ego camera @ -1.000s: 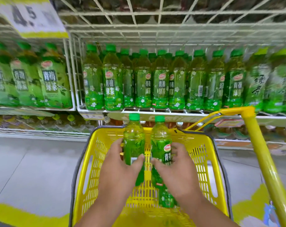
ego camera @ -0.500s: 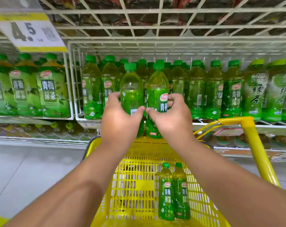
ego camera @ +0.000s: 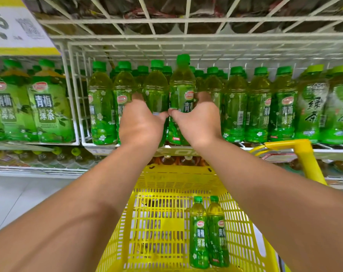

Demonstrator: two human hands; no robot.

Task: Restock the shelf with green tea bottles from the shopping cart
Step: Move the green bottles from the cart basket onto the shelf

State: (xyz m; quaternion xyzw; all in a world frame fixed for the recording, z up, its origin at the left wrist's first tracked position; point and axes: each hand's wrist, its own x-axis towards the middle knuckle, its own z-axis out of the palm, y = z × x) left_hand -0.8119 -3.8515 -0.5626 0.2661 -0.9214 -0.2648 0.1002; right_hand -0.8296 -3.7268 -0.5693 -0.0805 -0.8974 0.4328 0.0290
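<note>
My left hand (ego camera: 141,122) grips 1 green tea bottle (ego camera: 156,89) and my right hand (ego camera: 198,122) grips another (ego camera: 182,85), both upright at the wire shelf (ego camera: 100,144) front at 12 o'clock, thumbs touching. 2 more bottles (ego camera: 209,232) lie in the yellow shopping cart (ego camera: 166,222) at 5 o'clock.

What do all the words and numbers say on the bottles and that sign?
"青梅绿茶": the big cartons on the left shelf.
"青梅绿茶": the two bottles in the cart.
"青梅": the shelf bottles, partly hidden.
"绿茶" in brush writing: the far-right bottles.
"5": the price sign, cut off; its small print is blurred.
Red logos and barcodes: too small to read.
</note>
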